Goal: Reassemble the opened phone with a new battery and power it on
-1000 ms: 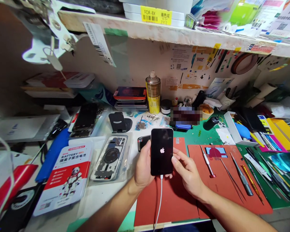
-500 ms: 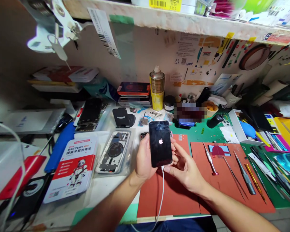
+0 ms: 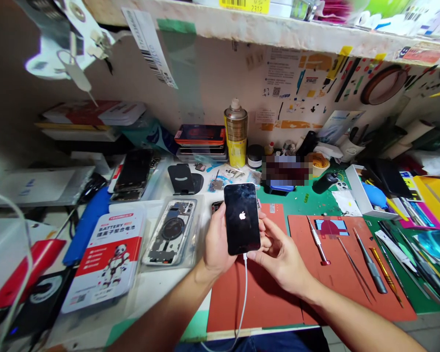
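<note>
A smartphone [image 3: 242, 230] with a white Apple logo on its black screen is held upright above the red mat [image 3: 256, 303]. My left hand [image 3: 216, 239] wraps around its left side, with some fingers hidden behind it. At the lower right edge, my right hand [image 3: 278, 249] has curled fingers against the phone, and its thumb lies beside the plug. A white charging cable [image 3: 245, 288] is plugged into the bottom of the phone and hangs down past the table edge.
On the left lie a battery box [image 3: 104, 259] and an opened phone back [image 3: 170, 232]. A spray can [image 3: 236, 134] stands behind. Tweezers [image 3: 355, 269] and a screwdriver [image 3: 370, 261] rest on the right. A shelf [image 3: 242, 29] overhangs the bench.
The view has shifted slightly, so the scene sits a little further left. Both hands keep the same hold on the phone, and the logo still shows.
</note>
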`<state>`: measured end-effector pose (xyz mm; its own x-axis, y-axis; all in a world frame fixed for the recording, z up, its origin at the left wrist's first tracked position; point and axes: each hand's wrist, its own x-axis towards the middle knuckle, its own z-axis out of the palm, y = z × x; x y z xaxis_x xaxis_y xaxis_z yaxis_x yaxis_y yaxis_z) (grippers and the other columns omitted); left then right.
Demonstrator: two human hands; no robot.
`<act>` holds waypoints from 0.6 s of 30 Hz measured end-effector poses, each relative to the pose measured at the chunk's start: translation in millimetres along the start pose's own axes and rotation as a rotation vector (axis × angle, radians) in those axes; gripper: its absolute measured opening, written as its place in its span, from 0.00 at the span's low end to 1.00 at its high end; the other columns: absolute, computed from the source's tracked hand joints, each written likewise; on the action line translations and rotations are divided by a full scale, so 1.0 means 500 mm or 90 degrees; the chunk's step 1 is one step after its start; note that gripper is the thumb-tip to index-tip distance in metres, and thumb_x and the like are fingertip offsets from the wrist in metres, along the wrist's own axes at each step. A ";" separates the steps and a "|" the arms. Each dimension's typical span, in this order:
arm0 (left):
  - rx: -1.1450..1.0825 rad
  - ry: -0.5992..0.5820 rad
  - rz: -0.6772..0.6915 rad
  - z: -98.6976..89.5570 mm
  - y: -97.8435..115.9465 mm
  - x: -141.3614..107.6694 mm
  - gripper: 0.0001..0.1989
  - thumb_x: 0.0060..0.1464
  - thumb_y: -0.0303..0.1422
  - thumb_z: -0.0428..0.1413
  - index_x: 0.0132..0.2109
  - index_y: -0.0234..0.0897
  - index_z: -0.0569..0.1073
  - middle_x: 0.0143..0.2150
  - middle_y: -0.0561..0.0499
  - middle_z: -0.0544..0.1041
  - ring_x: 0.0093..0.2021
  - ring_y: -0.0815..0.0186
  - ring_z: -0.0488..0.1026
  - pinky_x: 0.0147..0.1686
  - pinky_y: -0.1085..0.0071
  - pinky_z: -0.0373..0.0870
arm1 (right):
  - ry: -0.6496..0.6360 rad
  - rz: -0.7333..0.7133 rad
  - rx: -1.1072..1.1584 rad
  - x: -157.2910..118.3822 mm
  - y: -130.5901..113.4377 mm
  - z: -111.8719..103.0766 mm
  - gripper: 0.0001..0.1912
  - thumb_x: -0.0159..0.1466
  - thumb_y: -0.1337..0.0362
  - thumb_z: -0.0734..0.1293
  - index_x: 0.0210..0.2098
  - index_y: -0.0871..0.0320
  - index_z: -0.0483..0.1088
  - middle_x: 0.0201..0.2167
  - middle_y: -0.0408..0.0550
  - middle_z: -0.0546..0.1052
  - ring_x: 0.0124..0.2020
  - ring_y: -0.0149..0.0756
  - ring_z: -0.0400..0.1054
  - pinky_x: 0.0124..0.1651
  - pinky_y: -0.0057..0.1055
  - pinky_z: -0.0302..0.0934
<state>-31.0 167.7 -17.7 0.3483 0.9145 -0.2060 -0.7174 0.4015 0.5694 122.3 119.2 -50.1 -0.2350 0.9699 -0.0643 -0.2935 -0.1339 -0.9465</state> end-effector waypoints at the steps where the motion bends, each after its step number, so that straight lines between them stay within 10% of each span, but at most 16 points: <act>1: 0.000 0.000 -0.001 0.000 0.000 0.000 0.26 0.69 0.50 0.53 0.51 0.29 0.82 0.43 0.39 0.86 0.45 0.48 0.85 0.46 0.55 0.83 | 0.000 0.000 -0.001 0.000 -0.001 0.001 0.44 0.63 0.59 0.80 0.74 0.49 0.61 0.46 0.45 0.77 0.37 0.29 0.72 0.47 0.33 0.73; 18: 0.076 -0.030 0.015 -0.001 -0.001 -0.002 0.29 0.69 0.52 0.52 0.49 0.27 0.82 0.41 0.37 0.86 0.42 0.49 0.85 0.44 0.57 0.83 | 0.001 0.015 0.037 -0.002 0.003 0.003 0.45 0.62 0.59 0.81 0.73 0.47 0.62 0.46 0.45 0.79 0.40 0.33 0.74 0.51 0.36 0.73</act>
<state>-31.2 166.6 -17.9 0.3618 0.9193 -0.1547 -0.6500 0.3677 0.6650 120.7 117.8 -51.0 -0.2414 0.9666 -0.0864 -0.3409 -0.1679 -0.9250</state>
